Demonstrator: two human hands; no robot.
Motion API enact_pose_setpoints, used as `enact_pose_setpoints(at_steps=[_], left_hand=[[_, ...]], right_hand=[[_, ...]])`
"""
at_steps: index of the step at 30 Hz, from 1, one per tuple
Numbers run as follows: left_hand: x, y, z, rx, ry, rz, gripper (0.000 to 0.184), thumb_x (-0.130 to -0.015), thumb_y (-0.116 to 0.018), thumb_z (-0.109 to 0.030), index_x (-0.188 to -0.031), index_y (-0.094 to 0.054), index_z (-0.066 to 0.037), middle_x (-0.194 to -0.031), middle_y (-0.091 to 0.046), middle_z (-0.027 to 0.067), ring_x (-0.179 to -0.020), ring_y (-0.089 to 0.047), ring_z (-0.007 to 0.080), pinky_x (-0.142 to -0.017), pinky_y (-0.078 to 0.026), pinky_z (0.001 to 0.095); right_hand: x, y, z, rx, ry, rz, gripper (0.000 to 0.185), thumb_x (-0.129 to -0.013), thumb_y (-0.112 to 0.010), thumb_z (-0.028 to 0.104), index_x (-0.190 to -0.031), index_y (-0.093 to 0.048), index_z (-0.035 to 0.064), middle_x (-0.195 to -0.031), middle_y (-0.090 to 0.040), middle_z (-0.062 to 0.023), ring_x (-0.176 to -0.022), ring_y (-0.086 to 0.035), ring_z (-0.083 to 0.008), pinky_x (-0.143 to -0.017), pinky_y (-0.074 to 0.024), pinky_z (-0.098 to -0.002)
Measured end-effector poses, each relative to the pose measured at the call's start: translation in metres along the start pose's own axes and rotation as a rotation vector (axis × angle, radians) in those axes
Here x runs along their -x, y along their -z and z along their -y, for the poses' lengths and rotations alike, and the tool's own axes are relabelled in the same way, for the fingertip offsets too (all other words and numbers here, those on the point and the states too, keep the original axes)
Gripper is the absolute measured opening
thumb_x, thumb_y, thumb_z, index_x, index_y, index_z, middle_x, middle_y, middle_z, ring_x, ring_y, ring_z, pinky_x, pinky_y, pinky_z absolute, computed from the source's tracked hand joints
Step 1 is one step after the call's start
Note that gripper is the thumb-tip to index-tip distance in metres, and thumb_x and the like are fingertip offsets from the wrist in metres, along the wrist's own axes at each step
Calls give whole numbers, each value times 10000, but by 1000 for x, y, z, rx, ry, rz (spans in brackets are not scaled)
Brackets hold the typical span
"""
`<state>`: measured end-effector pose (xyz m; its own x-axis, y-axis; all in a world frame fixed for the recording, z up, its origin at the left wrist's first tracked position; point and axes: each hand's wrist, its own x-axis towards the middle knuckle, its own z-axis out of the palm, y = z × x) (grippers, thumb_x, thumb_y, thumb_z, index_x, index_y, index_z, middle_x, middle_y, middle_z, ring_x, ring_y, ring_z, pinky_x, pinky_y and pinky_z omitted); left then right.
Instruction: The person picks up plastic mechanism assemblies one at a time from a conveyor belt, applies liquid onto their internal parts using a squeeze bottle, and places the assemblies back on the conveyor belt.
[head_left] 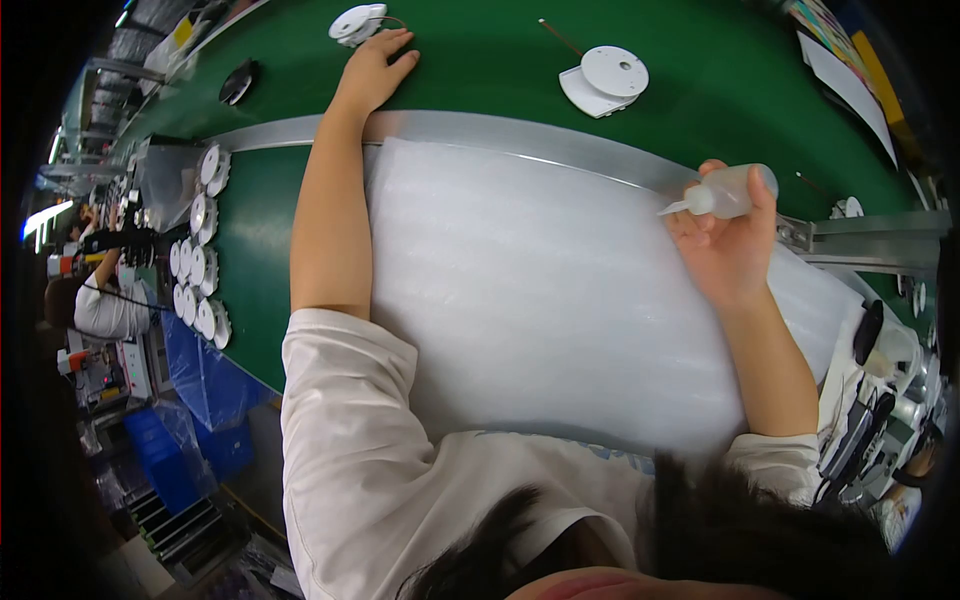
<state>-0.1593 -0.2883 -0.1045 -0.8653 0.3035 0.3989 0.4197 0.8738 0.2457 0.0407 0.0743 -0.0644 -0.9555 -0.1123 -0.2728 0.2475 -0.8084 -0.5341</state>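
Note:
My left hand (378,72) reaches far forward over the green surface, its fingers stretched out and apart. Just beyond it lies a white round plastic part (355,25) with a thin reddish wire; whether the fingertips touch it, I cannot tell. My right hand (735,240) is raised at the right, fingers wrapped around a small translucent squeeze bottle (733,192). The bottle lies nearly sideways, its narrow nozzle pointing left. Between the two hands, another white round part (613,72) with a wire rests on the green surface.
A white foam sheet (540,290) covers the bench before me, behind it a metal rail (470,130). Several white parts (203,220) stand at the left. A black part (238,82) lies far left. Tools (865,430) crowd the right. A co-worker (110,300) sits beyond the left side.

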Motion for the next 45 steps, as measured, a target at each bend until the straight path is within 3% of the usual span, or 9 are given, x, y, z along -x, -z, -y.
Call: enact_pose_setpoints(at_steps=[6, 12, 16, 22, 27, 33, 36, 42, 45], left_hand=[[-8, 14, -59, 56, -18, 81, 149, -655, -570, -143, -708, -599, -6, -782, -593, 92, -689, -562, 238, -648, -444, 317], [1, 36, -36, -29, 113, 134, 209, -635, -569, -209, -652, -566, -1, -656, -552, 134, -570, -516, 262, -562, -418, 336], [5, 49, -8, -124, 318, 250, 261, -649, -558, -278, -658, -593, -19, -690, -587, 142, -659, -560, 292, -615, -447, 362], [2, 51, -23, -390, 575, -34, 325, -695, -500, -337, -779, -629, -51, -768, -613, 142, -797, -581, 302, -686, -460, 358], [-5, 25, -64, 596, 121, -97, 195, -721, -575, -210, -743, -595, -17, -682, -586, 39, -600, -490, 96, -579, -411, 233], [-2, 27, -79, 173, 117, 86, 268, -736, -558, -316, -816, -594, -62, -726, -613, 77, -661, -578, 192, -607, -442, 305], [-5, 44, -77, -146, 386, 151, 465, -685, -577, -495, -873, -572, -69, -758, -613, 106, -698, -586, 235, -640, -443, 310], [-3, 38, -78, -225, 466, 77, 784, -588, -579, -639, -1071, -520, -25, -942, -592, 173, -893, -572, 291, -756, -443, 351], [-5, 32, -82, -161, 519, 86, 784, -592, -581, -629, -1107, -513, -41, -956, -583, 189, -906, -564, 295, -766, -438, 363]], right_hand=[[1, -2, 0, 27, -16, 30, 341, -802, -487, 383, -831, -540, 47, -680, -510, -20, -528, -436, -105, -470, -339, -241], [2, -2, -1, 73, -5, 82, 359, -803, -475, 400, -826, -543, 48, -607, -488, -21, -526, -432, -96, -469, -337, -232], [4, -4, -1, 63, 14, 46, 361, -805, -470, 401, -826, -543, 48, -590, -482, -22, -522, -429, -94, -465, -334, -229], [3, -4, -2, 62, 19, 67, 357, -804, -451, 406, -825, -542, 61, -555, -468, -32, -493, -399, -102, -471, -321, -232], [3, -2, -1, 82, 3, 92, 352, -793, -470, 403, -831, -534, 59, -558, -459, -30, -494, -402, -109, -484, -324, -242], [4, -6, -3, 36, 10, -4, 336, -781, -511, 372, -825, -522, 39, -633, -477, -20, -524, -436, -108, -512, -350, -243], [4, -6, -4, 54, 11, 28, 340, -783, -505, 376, -830, -520, 40, -624, -472, -22, -530, -437, -103, -515, -353, -240], [6, -7, -4, 61, 14, 69, 336, -784, -502, 376, -837, -523, 44, -606, -471, -27, -531, -428, -101, -500, -338, -236], [4, -4, -4, 48, 7, 78, 317, -777, -516, 369, -841, -527, 59, -659, -487, -24, -537, -429, -105, -492, -328, -231]])
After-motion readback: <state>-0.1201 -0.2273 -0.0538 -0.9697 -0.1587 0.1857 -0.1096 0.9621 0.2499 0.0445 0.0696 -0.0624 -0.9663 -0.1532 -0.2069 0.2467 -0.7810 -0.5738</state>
